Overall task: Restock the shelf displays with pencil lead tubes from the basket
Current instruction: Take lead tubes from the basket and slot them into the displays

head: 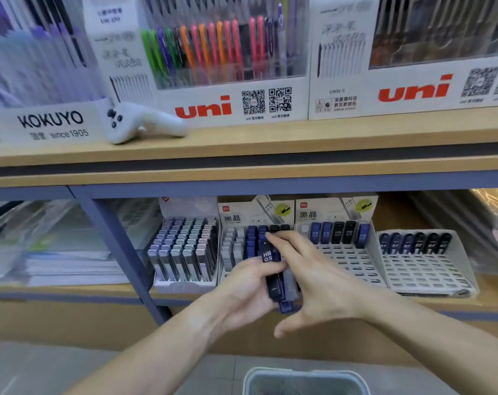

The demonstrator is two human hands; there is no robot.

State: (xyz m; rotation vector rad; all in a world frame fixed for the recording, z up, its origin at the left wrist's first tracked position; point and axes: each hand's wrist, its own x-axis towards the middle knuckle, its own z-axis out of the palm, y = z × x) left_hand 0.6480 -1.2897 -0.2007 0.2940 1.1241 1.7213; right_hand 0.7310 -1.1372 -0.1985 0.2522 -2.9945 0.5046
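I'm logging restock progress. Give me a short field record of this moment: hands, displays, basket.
left hand: grips a bundle of lead tubes, top one marked HB 0.5
right hand: fingers reach over the bundle toward the second display
first display: looks full
third display: one back row of tubes, other slots empty
fourth display: same, one back row
basket: at bottom edge, contents unclear

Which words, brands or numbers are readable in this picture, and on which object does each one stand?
"KOKUYO", "since 1905": white sign, upper shelf.
"uni": middle pen display box.
"uni", "UMN-5": right pen display box.
"HB 0.5": black lead tube that the left hand holds.
"HB 0.5": tubes in the lead display.
"黑晶": header card.
Unreadable: QR captions, other Chinese print, rightmost tubes' labels.
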